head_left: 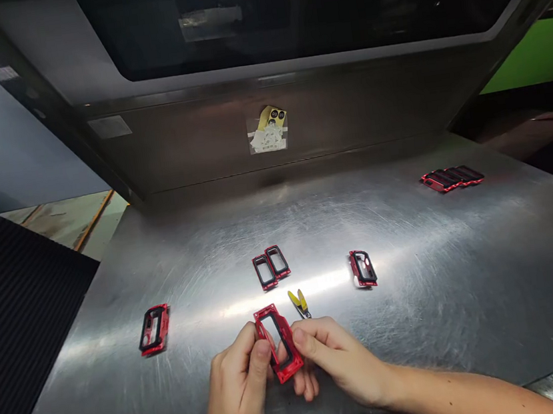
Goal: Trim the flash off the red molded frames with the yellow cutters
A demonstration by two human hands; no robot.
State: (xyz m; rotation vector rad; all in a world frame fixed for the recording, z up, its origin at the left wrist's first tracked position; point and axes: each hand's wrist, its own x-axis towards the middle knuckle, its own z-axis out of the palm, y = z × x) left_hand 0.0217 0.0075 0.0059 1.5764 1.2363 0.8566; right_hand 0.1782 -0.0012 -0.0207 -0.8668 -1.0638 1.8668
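Note:
A red rectangular frame with a black inner rim [290, 345] is held between both hands above the metal table, its long sides running up and down. My left hand [240, 379] grips its left edge, thumb on the front. On the right edge, my right hand [338, 357] pinches the frame between thumb and fingers, with other fingers curled below. Just beyond the right hand lies a small cutter with yellow handles [298, 302]. Two red and black frames [270, 267] lie side by side behind the held one.
One red and black frame [154, 329] lies at the left, another [363, 269] right of centre. Several more [452, 178] are grouped at the far right of the metal table [200, 243]. A plastic bag with labels [268, 134] is on the upright back panel.

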